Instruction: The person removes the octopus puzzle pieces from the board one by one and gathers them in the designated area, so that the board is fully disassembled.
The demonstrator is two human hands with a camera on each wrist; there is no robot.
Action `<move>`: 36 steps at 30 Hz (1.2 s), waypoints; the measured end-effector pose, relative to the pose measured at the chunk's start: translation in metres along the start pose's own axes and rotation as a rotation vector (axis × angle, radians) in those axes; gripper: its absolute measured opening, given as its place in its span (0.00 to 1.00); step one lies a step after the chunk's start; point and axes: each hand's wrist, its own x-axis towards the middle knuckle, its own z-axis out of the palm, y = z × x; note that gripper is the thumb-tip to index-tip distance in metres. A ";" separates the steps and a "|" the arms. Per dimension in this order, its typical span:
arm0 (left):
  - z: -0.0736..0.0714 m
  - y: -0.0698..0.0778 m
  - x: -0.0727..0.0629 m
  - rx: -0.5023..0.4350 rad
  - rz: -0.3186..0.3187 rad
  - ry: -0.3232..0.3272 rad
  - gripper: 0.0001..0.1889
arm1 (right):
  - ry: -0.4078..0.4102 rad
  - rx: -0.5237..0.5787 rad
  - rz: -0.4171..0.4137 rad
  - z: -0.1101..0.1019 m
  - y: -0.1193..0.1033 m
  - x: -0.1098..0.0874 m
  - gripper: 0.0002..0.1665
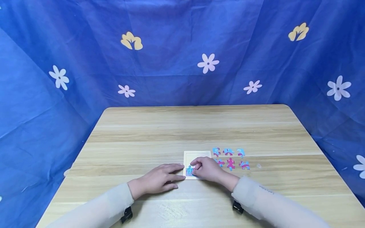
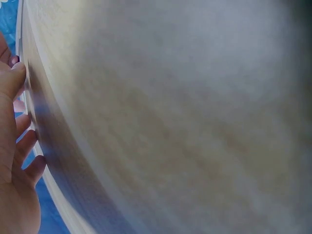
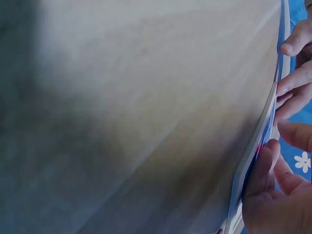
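Observation:
A small square puzzle tray (image 1: 197,152) with a pale frame lies near the front middle of the table. Blue and purple puzzle pieces (image 1: 189,171) fill part of its lower left area. My right hand (image 1: 209,169) is over the tray, its fingers curled down at a puzzle piece (image 1: 194,173) that they largely cover. From the right wrist view, the right fingers (image 3: 265,165) are low against the tray. My left hand (image 1: 159,179) rests palm down, with spread fingers touching the tray's left edge. The left wrist view catches those fingers (image 2: 29,141) at its left side.
Several loose pink and blue puzzle pieces (image 1: 230,163) lie in two rows just right of the tray. A small pale scrap (image 1: 259,166) is beyond them. The wooden table (image 1: 142,133) ends at a blue flowered cloth (image 1: 171,79) at the back and sides.

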 end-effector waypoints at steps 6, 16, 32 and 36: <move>0.001 -0.001 0.000 0.006 0.003 0.003 0.20 | 0.038 -0.041 0.027 0.004 -0.003 0.000 0.14; 0.001 -0.002 0.000 0.002 0.012 0.015 0.20 | 0.095 -0.141 0.064 0.008 -0.006 -0.001 0.13; 0.001 -0.002 0.000 0.004 0.001 0.008 0.20 | 0.110 -0.157 0.100 0.011 -0.010 -0.002 0.13; 0.002 -0.002 0.000 0.004 0.004 0.010 0.20 | 0.108 -0.119 0.104 0.011 -0.010 -0.002 0.13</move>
